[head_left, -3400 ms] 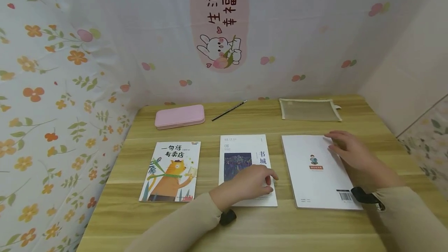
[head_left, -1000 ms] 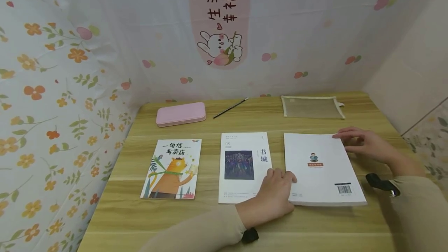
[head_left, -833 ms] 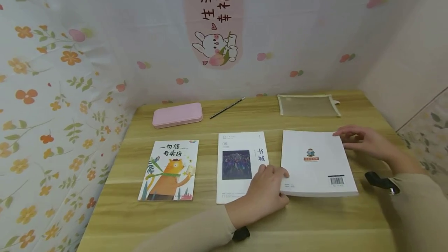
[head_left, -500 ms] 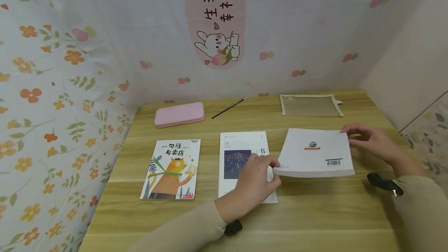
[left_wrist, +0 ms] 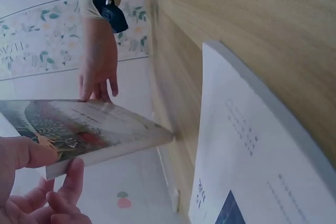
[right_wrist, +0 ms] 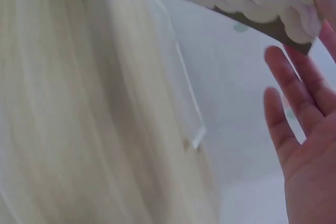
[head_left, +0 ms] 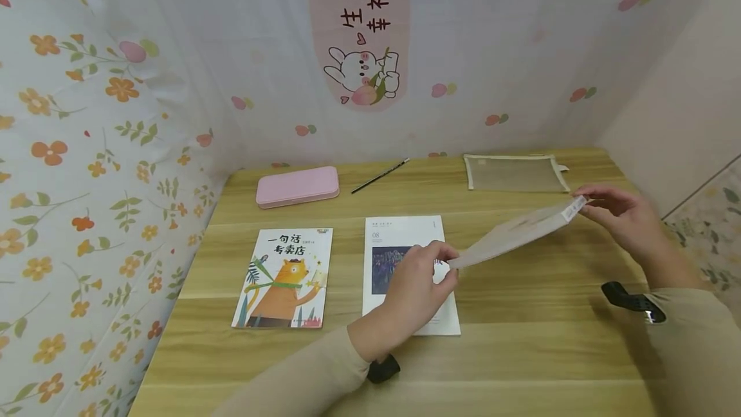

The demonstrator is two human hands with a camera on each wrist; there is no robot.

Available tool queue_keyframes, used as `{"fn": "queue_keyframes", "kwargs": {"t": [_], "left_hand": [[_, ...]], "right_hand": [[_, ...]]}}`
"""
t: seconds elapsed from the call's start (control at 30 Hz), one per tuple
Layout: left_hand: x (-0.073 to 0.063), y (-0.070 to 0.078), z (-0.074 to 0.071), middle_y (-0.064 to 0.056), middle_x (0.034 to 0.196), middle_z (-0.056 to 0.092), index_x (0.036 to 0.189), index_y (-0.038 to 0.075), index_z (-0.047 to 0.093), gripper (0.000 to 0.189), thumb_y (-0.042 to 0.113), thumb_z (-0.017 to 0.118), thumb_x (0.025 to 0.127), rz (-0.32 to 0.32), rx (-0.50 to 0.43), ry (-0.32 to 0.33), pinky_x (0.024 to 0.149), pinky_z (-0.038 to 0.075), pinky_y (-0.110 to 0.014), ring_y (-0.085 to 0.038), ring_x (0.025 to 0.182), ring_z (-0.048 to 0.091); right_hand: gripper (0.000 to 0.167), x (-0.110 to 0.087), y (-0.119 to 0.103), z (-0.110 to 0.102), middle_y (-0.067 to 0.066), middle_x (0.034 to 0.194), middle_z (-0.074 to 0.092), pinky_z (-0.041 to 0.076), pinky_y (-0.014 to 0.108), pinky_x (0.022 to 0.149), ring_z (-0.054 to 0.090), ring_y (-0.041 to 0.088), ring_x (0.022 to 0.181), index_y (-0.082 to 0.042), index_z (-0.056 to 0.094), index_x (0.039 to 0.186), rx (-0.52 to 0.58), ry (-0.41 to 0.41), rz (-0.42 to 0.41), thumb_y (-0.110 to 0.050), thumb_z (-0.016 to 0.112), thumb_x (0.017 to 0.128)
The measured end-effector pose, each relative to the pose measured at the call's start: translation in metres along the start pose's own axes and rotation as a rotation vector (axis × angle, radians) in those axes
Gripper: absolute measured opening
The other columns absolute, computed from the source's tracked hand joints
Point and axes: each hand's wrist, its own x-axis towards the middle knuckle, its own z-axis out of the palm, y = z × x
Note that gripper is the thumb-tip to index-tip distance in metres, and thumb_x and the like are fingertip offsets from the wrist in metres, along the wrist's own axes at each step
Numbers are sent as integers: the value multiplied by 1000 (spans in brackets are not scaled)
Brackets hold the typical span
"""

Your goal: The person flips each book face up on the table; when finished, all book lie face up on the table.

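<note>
A white-backed book [head_left: 515, 230] is raised off the table and steeply tilted between both hands, seen nearly edge-on in the head view. My left hand [head_left: 413, 285] pinches its near left corner, thumb on one face and fingertips on the other. At its right end, my right hand [head_left: 625, 224] pinches a corner by the spine. The left wrist view shows a painted cover on the book [left_wrist: 79, 124]; in the right wrist view, its corner lies between the thumb and fingers of my right hand [right_wrist: 315, 140]. Below my left hand lies a white book [head_left: 405, 227], partly covered.
A book with an orange cat cover [head_left: 283, 295] lies at left on the wooden table [head_left: 509, 365]. Along the back are a pink case [head_left: 298, 186], a dark pencil [head_left: 380, 176] and a mesh zip pouch [head_left: 515, 174]. Printed curtains stand behind and at left.
The book on the right was flat with its back cover up. My left hand moved from over the middle book to its corner; its near edge rose and the book turned nearly edge-on.
</note>
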Motion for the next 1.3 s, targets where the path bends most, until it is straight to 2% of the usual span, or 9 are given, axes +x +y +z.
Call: {"fn": "queue_keyframes", "kwargs": {"t": [0.07, 0.13, 0.27, 0.37, 0.5, 0.8, 1.0, 1.13, 1.3], "left_hand": [[3, 0, -3, 10, 100, 73, 113, 20, 69, 19, 17, 71, 94, -3, -35, -20, 62, 35, -16, -3, 72, 43], [6, -1, -5, 8, 98, 73, 114, 19, 68, 19, 17, 71, 95, -12, -91, -35, 60, 35, -16, -2, 70, 44], [9, -1, -8, 2, 93, 74, 116, 17, 68, 20, 17, 70, 96, -52, -221, -41, 55, 35, -17, -1, 63, 44], [8, 0, -9, 3, 98, 72, 115, 18, 68, 19, 18, 71, 97, -79, -277, -41, 52, 36, -18, 0, 62, 45], [7, 1, -10, 5, 105, 69, 113, 20, 69, 19, 16, 72, 95, -110, -332, -41, 50, 39, -19, 1, 65, 50], [12, -4, 4, 4, 95, 75, 121, 22, 65, 35, 13, 77, 90, -138, -340, -43, 50, 33, -18, 0, 56, 42], [13, -9, 20, 10, 88, 72, 125, 24, 67, 34, 15, 74, 93, -155, -348, -124, 51, 31, -19, -3, 55, 39], [13, -13, 32, 14, 85, 71, 123, 24, 70, 31, 17, 76, 93, -205, -327, -177, 50, 30, -20, -4, 54, 40], [14, -16, 46, 12, 81, 71, 120, 19, 72, 29, 17, 78, 91, -232, -251, -231, 49, 33, -20, -3, 51, 43]], "right_hand": [[29, 3, -3, 3, -5, 110, 76, 54, 11, 81, 68, 3, 100, 18, 63, 116, 66, 45, -14, 24, 61, 88], [28, 6, -6, 5, -6, 107, 76, 53, 10, 81, 68, 3, 98, 16, 64, 115, 63, 80, -9, 23, 62, 89], [23, 9, -14, 8, -17, 101, 74, 50, 8, 77, 65, -3, 95, 7, 69, 115, -142, 115, 51, 11, 68, 92], [22, 10, -18, 9, -25, 100, 71, 47, 7, 76, 63, -5, 95, 1, 70, 116, -295, 100, 113, 0, 71, 94], [21, 11, -16, 7, -27, 100, 69, 44, 9, 74, 60, -4, 96, -2, 70, 117, -343, 54, 157, -5, 71, 96], [21, 10, -11, 9, -22, 97, 67, 44, 15, 68, 54, 4, 91, 1, 66, 118, -346, -6, 156, -2, 68, 97], [25, 6, -5, 4, -28, 101, 60, 42, 20, 64, 51, -1, 90, -9, 67, 120, -495, -79, 232, -20, 71, 99], [26, 4, 2, -4, -27, 103, 60, 44, 22, 64, 53, -4, 88, -10, 69, 121, -563, -164, 242, -22, 72, 98], [40, -1, 13, -15, -24, 114, 58, 44, 16, 75, 52, -14, 95, -15, 67, 126, -636, -303, 262, -23, 82, 89]]}}
